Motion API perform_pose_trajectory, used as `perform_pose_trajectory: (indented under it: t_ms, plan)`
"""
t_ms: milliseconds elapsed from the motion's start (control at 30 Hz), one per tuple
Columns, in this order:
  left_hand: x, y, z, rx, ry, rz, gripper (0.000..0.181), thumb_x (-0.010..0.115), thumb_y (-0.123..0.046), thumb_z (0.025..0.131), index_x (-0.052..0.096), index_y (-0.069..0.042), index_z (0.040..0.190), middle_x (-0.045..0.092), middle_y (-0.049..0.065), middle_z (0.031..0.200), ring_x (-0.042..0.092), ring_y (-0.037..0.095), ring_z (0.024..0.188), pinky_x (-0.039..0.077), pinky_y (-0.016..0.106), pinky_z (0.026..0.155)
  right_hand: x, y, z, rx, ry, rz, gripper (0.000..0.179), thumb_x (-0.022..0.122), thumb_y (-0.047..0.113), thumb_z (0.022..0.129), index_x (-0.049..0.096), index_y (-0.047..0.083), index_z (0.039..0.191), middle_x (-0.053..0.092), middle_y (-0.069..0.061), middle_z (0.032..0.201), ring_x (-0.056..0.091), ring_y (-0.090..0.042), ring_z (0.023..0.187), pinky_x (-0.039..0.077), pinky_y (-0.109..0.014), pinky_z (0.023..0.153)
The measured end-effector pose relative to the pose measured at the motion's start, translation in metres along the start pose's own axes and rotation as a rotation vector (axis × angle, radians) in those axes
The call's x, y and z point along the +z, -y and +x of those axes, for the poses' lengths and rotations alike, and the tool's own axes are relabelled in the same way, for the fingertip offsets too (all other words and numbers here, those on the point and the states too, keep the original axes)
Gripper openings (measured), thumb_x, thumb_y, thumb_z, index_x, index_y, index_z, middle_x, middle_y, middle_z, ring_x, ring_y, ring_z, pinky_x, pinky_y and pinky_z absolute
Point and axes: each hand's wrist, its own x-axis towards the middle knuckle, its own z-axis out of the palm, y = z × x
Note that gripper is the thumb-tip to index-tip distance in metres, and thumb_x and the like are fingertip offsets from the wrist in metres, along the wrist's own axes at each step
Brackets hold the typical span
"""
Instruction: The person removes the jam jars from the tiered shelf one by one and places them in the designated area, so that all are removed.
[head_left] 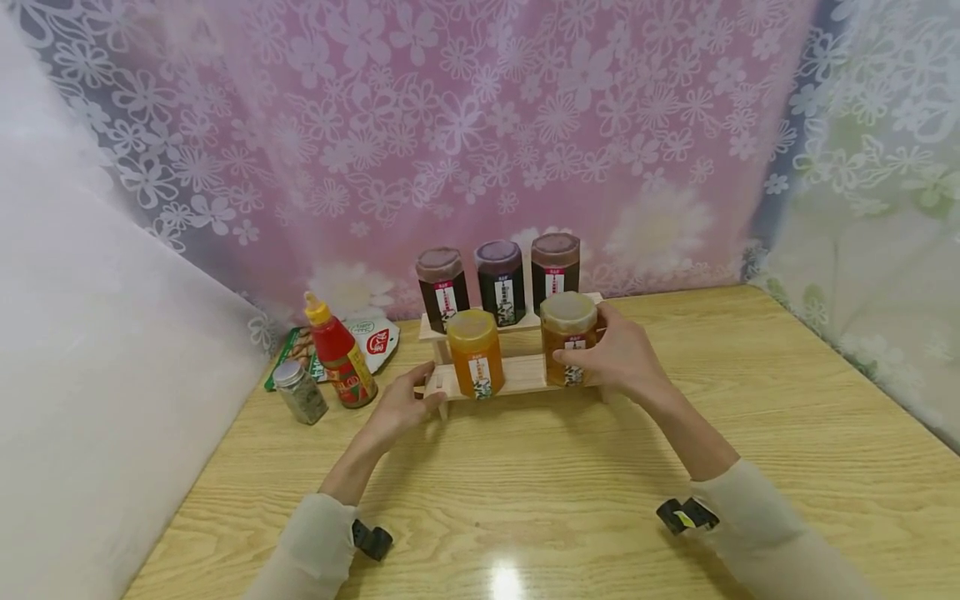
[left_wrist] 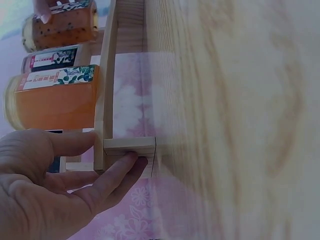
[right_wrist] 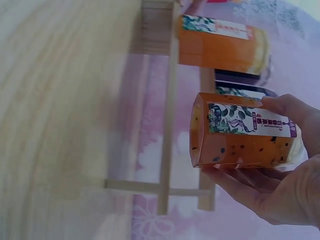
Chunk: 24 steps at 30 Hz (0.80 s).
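Observation:
A two-step wooden rack (head_left: 517,377) stands on the table. My left hand (head_left: 405,408) holds the left end of its lower step, thumb on the board's top and fingers (left_wrist: 120,172) at the leg below. In my right hand (head_left: 626,350) is a honey jar (right_wrist: 245,132), amber with dark seeds and a white label. It is upright over the right part of the lower step; the right wrist view shows a gap between its base and the board. A plain orange honey jar (head_left: 477,354) sits on the left of that step. Three dark jars (head_left: 501,283) line the upper step.
Left of the rack stand a red sauce bottle (head_left: 345,358) with a yellow cap and a small spice jar (head_left: 302,393) with a grey lid. Behind them lie a white and green packet (head_left: 375,340). A flowered pink curtain (head_left: 480,125) hangs behind the table (head_left: 510,492).

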Motion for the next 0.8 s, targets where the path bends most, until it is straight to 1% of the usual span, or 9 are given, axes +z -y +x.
perform_pose_trajectory:
  t_ms: [167, 333, 500, 600, 800]
  plan:
    - [0.002, -0.001, 0.0, 0.008, 0.003, -0.002, 0.065, 0.068, -0.012, 0.102, 0.04, -0.001, 0.159, 0.055, 0.024, 0.146, 0.068, 0.032, 0.107, 0.057, 0.037, 0.08, -0.019, 0.002, -0.005, 0.006, -0.007, 0.009, 0.076, 0.085, 0.033, 0.085, 0.05, 0.0, 0.144, 0.064, -0.02, 0.125, 0.062, -0.035, 0.109, 0.053, -0.047, 0.089]
    - [0.001, -0.002, 0.0, 0.0, 0.007, 0.003, 0.065, 0.068, -0.014, 0.102, 0.04, -0.003, 0.159, 0.054, 0.023, 0.147, 0.067, 0.032, 0.11, 0.057, 0.037, 0.082, -0.034, -0.006, -0.009, 0.026, -0.01, 0.004, 0.081, 0.084, 0.037, 0.087, 0.045, 0.001, 0.149, 0.062, -0.021, 0.131, 0.06, -0.037, 0.115, 0.052, -0.051, 0.092]
    - [-0.001, -0.003, 0.0, -0.001, 0.013, 0.018, 0.066, 0.067, -0.016, 0.102, 0.039, -0.003, 0.16, 0.052, 0.024, 0.15, 0.066, 0.035, 0.114, 0.057, 0.04, 0.086, -0.048, -0.019, -0.01, 0.047, -0.021, -0.012, 0.084, 0.084, 0.039, 0.087, 0.043, 0.002, 0.151, 0.06, -0.021, 0.132, 0.058, -0.036, 0.114, 0.05, -0.048, 0.088]
    - [-0.003, -0.003, 0.0, 0.006, 0.013, 0.026, 0.066, 0.066, -0.016, 0.102, 0.038, -0.002, 0.16, 0.051, 0.025, 0.151, 0.066, 0.036, 0.115, 0.057, 0.041, 0.087, -0.056, -0.029, -0.009, 0.059, -0.028, -0.009, 0.088, 0.084, 0.039, 0.088, 0.041, 0.001, 0.154, 0.059, -0.022, 0.133, 0.057, -0.037, 0.116, 0.05, -0.049, 0.088]
    - [-0.001, -0.002, -0.002, -0.01, 0.014, 0.018, 0.065, 0.067, -0.015, 0.102, 0.039, -0.003, 0.16, 0.051, 0.025, 0.151, 0.066, 0.035, 0.114, 0.057, 0.04, 0.086, -0.069, -0.053, -0.007, 0.093, -0.033, 0.003, 0.092, 0.083, 0.038, 0.089, 0.035, -0.001, 0.157, 0.055, -0.026, 0.14, 0.055, -0.043, 0.124, 0.05, -0.057, 0.094]
